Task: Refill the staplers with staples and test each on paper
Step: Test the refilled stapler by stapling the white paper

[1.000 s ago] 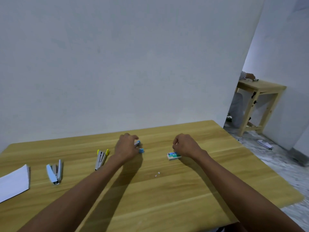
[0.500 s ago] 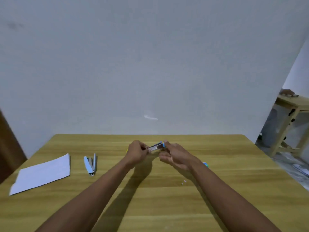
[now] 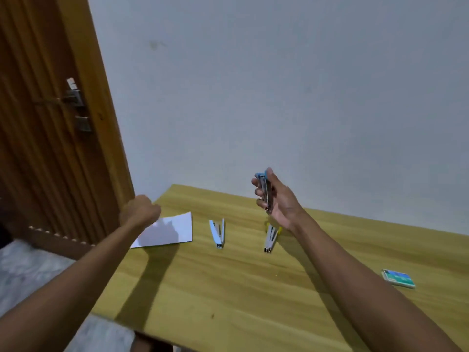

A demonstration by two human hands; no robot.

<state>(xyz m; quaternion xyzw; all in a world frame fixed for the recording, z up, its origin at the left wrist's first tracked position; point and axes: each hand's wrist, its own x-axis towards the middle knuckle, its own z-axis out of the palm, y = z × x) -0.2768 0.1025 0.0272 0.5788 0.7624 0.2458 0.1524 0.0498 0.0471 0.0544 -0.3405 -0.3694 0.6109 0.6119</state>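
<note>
My right hand point(image 3: 279, 201) is raised above the wooden table point(image 3: 241, 288) and grips a small stapler with a blue end point(image 3: 265, 193), held almost upright. My left hand point(image 3: 140, 210) hovers over the left end of the table, just above the white sheet of paper point(image 3: 170, 231); its fingers are curled and I see nothing in them. A light blue stapler point(image 3: 217, 233) lies opened in a V to the right of the paper. A yellow-tipped stapler point(image 3: 271, 237) lies opened below my right hand. A teal staple box point(image 3: 398, 278) sits at the right.
A brown wooden door point(image 3: 50, 123) with a metal latch stands at the left, close to the table's left end. A plain pale wall runs behind the table. Marbled floor shows at the lower left, past the table's near edge.
The view has swung left, so the door now shows. My right hand alone now holds the blue-ended stapler, raised higher. My left hand has let go and moved left to the paper.
</note>
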